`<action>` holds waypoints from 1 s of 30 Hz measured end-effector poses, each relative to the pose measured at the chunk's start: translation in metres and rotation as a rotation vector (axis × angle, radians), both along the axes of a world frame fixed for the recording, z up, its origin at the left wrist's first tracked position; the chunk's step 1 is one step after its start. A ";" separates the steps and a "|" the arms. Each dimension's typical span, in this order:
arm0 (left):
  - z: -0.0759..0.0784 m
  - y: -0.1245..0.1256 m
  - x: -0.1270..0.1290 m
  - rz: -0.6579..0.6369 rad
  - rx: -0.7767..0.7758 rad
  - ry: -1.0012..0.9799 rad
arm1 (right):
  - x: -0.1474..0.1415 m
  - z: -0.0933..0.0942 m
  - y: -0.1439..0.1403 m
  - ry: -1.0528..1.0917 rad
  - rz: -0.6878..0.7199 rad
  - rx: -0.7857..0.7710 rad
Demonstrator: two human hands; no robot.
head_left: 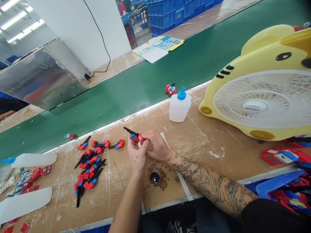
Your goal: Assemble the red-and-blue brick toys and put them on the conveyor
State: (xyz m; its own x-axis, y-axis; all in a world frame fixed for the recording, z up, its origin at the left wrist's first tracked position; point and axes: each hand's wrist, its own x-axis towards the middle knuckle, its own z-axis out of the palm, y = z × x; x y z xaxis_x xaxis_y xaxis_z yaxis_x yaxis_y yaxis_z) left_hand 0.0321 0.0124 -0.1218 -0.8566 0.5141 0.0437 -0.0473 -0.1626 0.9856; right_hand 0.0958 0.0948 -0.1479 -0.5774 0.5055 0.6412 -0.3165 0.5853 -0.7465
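Fingers of the left hand [136, 152] and right hand [155, 146] close together on a small red-and-blue toy part [136, 136] above the surface [199, 142]; a slip could drop it into the dark glue puddle [155, 177] just below.

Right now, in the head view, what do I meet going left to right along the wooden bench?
Lying white bottle → pile of red toy parts → left hand and right hand on one red toy part → upright glue bottle → yellow fan.
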 end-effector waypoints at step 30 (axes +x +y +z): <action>0.020 0.179 -0.224 -0.505 -1.342 0.956 | -0.014 -0.017 0.017 -0.191 0.019 0.054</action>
State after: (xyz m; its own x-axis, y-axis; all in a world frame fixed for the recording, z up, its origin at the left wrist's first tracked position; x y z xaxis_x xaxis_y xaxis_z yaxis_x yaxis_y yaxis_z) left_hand -0.1914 0.1916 -0.1017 -0.5398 0.8040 -0.2493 0.8073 0.5784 0.1172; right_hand 0.0818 0.1118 -0.1650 -0.7004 0.4611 0.5448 -0.1832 0.6216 -0.7616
